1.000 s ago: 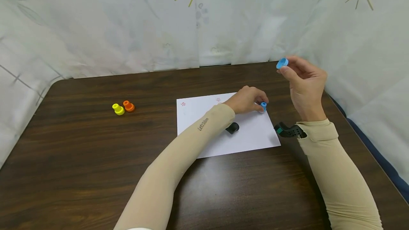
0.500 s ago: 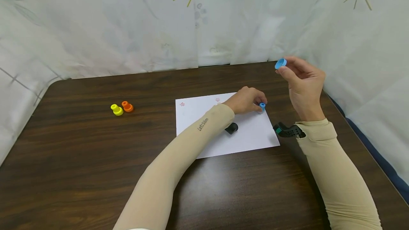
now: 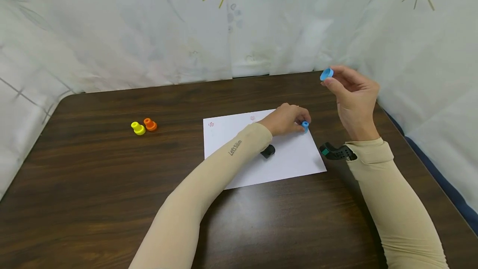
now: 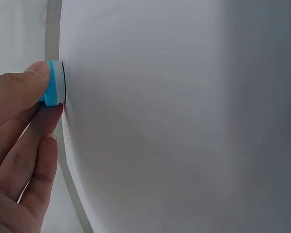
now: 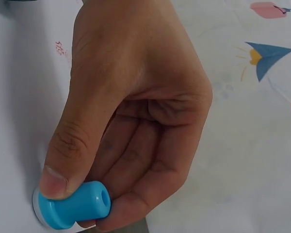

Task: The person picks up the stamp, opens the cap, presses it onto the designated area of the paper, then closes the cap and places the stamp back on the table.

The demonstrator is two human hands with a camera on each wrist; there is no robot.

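In the head view my left hand (image 3: 287, 119) pinches a small blue stamp (image 3: 305, 125) upright at the right edge of a white sheet of paper (image 3: 298, 152). The left wrist view has thumb and fingers around the stamp (image 4: 51, 83), its pale base right at the paper. The right wrist view also catches this left hand (image 5: 136, 92), gripping the stamp's (image 5: 80, 206) knobbed handle. My right hand (image 3: 356, 94) is raised on the right, holding a round blue cap (image 3: 326, 74) between thumb and fingers, its hollow side showing.
A yellow stamp (image 3: 138, 128) and an orange stamp (image 3: 150, 124) stand side by side on the left of the dark wooden table (image 3: 93, 169). Small red prints (image 3: 211, 124) mark the paper's far edge. A patterned white curtain (image 3: 157, 32) hangs behind the table.
The paper has slid slightly left and nearer, and my left hand with the stamp has shifted slightly left too. My right hand keeps holding the cap, almost still.
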